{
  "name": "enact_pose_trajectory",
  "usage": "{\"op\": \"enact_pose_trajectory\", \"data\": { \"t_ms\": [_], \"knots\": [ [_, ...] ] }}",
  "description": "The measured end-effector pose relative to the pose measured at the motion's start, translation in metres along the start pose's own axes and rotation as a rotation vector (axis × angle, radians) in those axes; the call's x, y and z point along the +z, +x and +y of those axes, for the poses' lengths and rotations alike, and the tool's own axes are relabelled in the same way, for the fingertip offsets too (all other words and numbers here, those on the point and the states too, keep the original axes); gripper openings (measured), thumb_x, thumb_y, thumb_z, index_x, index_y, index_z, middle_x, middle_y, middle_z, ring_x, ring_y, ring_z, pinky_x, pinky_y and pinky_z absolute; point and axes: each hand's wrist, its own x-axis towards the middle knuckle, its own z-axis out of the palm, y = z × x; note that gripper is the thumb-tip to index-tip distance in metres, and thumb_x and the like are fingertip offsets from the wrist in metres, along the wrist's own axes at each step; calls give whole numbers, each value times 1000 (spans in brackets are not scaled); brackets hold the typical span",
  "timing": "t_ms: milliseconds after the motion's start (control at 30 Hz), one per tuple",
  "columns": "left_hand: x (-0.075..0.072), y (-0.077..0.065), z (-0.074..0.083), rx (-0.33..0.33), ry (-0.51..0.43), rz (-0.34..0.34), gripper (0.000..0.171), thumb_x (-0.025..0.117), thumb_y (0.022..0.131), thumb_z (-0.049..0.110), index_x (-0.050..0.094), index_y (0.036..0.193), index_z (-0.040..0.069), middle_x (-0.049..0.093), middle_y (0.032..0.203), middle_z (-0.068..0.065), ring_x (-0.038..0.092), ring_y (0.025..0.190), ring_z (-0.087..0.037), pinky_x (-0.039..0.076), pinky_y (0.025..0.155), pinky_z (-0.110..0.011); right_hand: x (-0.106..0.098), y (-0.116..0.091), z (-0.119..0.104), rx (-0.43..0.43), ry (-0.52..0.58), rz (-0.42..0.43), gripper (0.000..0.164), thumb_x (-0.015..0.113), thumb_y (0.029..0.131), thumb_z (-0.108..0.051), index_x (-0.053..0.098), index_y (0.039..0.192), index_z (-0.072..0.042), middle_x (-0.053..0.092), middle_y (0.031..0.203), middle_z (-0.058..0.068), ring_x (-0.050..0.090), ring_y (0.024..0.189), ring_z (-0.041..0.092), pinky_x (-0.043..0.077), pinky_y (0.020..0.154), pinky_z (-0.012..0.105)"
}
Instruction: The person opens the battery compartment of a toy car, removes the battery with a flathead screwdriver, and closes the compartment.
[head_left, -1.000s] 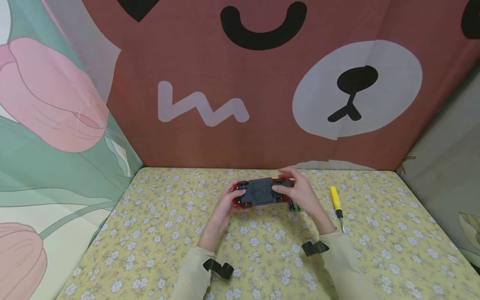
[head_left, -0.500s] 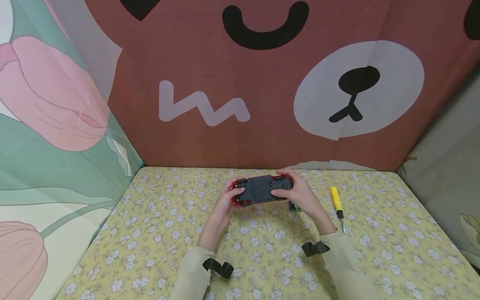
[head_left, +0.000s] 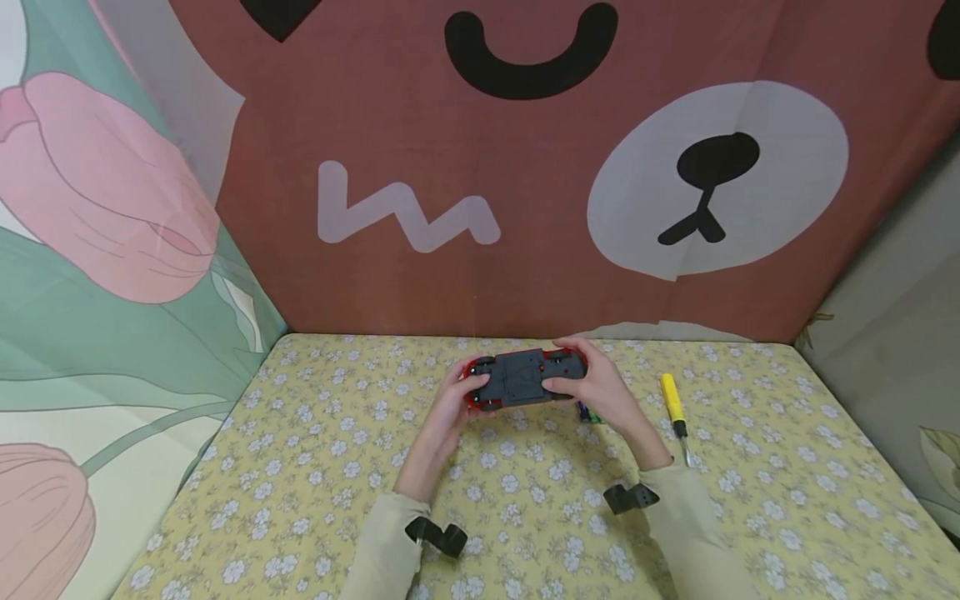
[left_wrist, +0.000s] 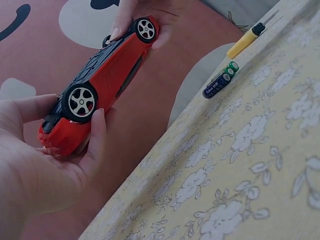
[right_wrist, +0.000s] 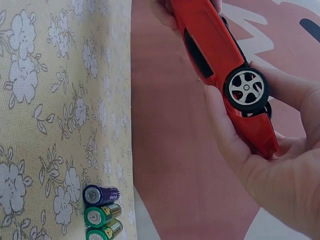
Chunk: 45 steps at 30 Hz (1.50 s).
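Note:
A red toy car (head_left: 522, 377) is held above the table, its black underside turned up toward the head camera. My left hand (head_left: 450, 398) grips one end, thumb on the underside and fingers beneath the red body. At the other end my right hand (head_left: 600, 383) grips the car the same way. In the left wrist view the car (left_wrist: 107, 75) shows its red side and silver-spoked wheels. The right wrist view has my right hand (right_wrist: 280, 135) around the end beside a wheel (right_wrist: 246, 87).
Several batteries (right_wrist: 102, 215), green and purple, lie side by side on the floral tablecloth (head_left: 510, 517), partly hidden behind my right hand in the head view. To the right lies a yellow-handled screwdriver (head_left: 672, 400). A printed fabric backdrop (head_left: 405, 283) rises behind the table.
The toy car has tilted slightly so its underside faces the head camera more fully, and its right end has risen a little. Both hands keep their grip; the last half second shows almost no motion.

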Motion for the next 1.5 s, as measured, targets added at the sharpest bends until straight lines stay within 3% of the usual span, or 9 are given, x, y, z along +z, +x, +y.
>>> {"op": "enact_pose_trajectory", "data": {
  "t_ms": [400, 867, 1167, 1500],
  "knots": [
    [1, -1, 1, 4, -4, -3, 45, 63, 98, 13, 53, 141, 6, 64, 124, -14, 70, 86, -18, 60, 65, -31, 1, 0, -1, 7, -11, 12, 67, 79, 91, -10, 45, 149, -2, 52, 135, 27, 68, 95, 33, 62, 75, 59],
    [2, -1, 0, 45, 71, 36, 47, 63, 100, 13, 53, 144, 2, 58, 135, -21, 69, 85, -18, 61, 64, -32, 4, 1, 0, 30, 1, 21, 67, 79, 92, -10, 46, 149, -2, 46, 145, 25, 72, 86, 32, 60, 76, 62],
    [0, 1, -1, 45, 72, 22, 48, 63, 101, 11, 52, 147, 6, 55, 143, -19, 68, 101, -23, 62, 67, -34, 4, 1, 1, 33, 8, 20, 67, 79, 92, -11, 46, 150, -2, 39, 153, 26, 73, 84, 33, 60, 76, 62],
    [-1, 3, -2, 43, 60, 17, 51, 62, 100, 10, 49, 149, 1, 54, 145, -20, 68, 101, -22, 62, 65, -33, 5, 2, 2, 37, -4, 23, 68, 79, 91, -10, 46, 150, -4, 40, 152, 26, 73, 83, 37, 60, 76, 64]
  ]
}}
